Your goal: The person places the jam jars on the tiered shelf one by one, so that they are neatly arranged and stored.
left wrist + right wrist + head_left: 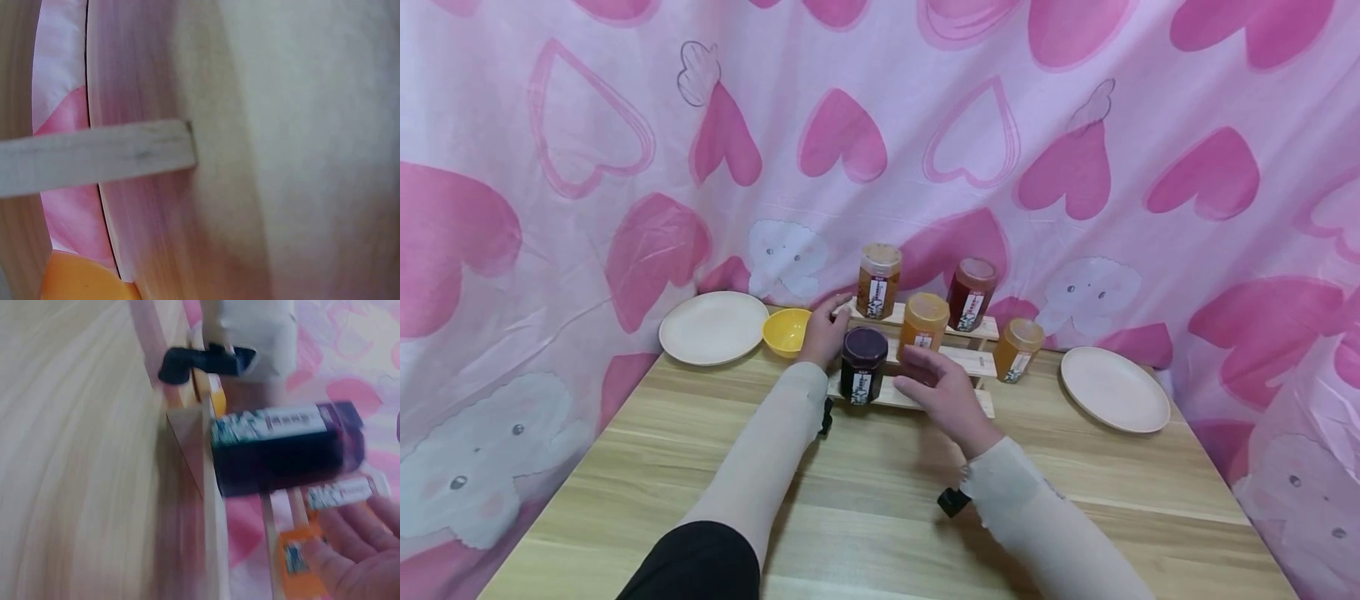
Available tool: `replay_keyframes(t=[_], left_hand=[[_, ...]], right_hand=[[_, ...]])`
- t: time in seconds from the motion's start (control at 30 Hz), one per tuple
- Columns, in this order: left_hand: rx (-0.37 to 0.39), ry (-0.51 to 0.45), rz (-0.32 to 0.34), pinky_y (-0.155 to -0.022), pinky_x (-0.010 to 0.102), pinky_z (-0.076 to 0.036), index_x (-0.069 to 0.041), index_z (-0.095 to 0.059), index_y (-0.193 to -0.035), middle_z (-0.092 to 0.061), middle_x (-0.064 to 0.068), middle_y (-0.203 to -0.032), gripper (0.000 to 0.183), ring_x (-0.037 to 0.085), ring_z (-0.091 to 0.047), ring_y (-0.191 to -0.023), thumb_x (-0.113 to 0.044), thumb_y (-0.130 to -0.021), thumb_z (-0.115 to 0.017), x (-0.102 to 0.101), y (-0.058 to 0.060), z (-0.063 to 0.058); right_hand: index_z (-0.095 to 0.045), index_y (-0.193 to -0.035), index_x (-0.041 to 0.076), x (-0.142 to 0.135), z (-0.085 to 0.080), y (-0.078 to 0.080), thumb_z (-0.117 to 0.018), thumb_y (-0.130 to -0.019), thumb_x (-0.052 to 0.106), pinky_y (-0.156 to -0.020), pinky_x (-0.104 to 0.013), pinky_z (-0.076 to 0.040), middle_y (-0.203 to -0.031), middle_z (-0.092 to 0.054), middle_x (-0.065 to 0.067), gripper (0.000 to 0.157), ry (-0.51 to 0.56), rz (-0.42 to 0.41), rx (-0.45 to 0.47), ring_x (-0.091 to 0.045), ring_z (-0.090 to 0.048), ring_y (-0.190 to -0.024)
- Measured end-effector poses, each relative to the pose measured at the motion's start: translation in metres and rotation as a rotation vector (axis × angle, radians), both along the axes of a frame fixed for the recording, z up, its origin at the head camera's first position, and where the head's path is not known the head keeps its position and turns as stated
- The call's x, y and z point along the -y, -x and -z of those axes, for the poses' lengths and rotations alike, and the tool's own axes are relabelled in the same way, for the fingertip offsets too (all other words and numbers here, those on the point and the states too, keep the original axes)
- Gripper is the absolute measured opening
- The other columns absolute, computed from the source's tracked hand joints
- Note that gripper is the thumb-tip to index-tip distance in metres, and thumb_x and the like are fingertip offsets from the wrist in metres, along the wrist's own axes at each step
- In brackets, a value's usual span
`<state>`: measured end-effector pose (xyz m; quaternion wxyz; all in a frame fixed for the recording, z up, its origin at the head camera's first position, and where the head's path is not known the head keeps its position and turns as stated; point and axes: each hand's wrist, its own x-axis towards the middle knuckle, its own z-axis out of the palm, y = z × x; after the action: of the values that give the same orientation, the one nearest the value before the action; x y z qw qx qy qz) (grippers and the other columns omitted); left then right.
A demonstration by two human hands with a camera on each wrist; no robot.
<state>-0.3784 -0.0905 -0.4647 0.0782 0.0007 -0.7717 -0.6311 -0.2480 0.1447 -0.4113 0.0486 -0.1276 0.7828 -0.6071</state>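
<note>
A small three-tier wooden rack [958, 404] carries several lidded, labelled jars. The dark purple jar [862, 379] is on its lowest tier, in front of an orange jar [921, 321] on the middle one. At the top, an amber jar [878, 287] is left and a red jar [972, 296] right. My left hand [823, 335] is at the rack's left end, fingertips right at the top shelf; its grip cannot be told. My right hand [946, 392], fingers extended, hovers before the orange jar, right of the purple one. In the right wrist view, its fingers [356, 540] overlap the orange jar.
Another yellow-orange jar [1018, 352] stands beside the rack's right end. A yellow bowl [785, 332] and a pale plate [713, 327] lie to the left, another pale plate [1116, 390] to the right. A heart-patterned curtain [842, 133] hangs behind the wooden table [880, 517].
</note>
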Motion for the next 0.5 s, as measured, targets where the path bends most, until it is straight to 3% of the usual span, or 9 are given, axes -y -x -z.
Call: replay_keyframes(t=[0.17,0.3,0.5], left_hand=[[0.014,-0.001,-0.003,-0.121,0.049,-0.040,-0.026,-0.059,-0.152,-0.048,-0.001,-0.163,0.044,0.025,-0.049,-0.144,-0.034,-0.109,-0.052,-0.001,-0.001,-0.003],[0.025,-0.004,0.010,-0.120,0.050,-0.040,-0.027,-0.058,-0.153,-0.047,-0.001,-0.164,0.045,0.025,-0.050,-0.143,-0.035,-0.109,-0.052,-0.001,-0.001,-0.003],[0.023,-0.002,0.006,-0.117,0.049,-0.044,-0.027,-0.059,-0.151,-0.051,-0.002,-0.161,0.044,0.024,-0.055,-0.135,-0.035,-0.109,-0.052,-0.001,-0.001,0.000]], right_hand=[[-0.064,-0.141,0.002,-0.035,-0.005,-0.003,-0.075,-0.099,0.015,-0.100,-0.028,-0.056,-0.141,-0.065,-0.021,0.045,0.034,0.040,-0.052,-0.027,-0.065,-0.125],[-0.063,-0.136,-0.005,-0.062,-0.008,-0.001,-0.074,-0.100,0.015,-0.095,-0.025,-0.058,-0.135,-0.067,-0.024,0.043,0.072,0.116,-0.138,-0.018,-0.068,-0.115],[-0.067,-0.131,0.000,-0.102,-0.010,0.015,-0.075,-0.099,0.012,-0.092,-0.020,-0.057,-0.122,-0.075,-0.006,0.035,0.145,0.326,-0.221,-0.010,-0.070,-0.108]])
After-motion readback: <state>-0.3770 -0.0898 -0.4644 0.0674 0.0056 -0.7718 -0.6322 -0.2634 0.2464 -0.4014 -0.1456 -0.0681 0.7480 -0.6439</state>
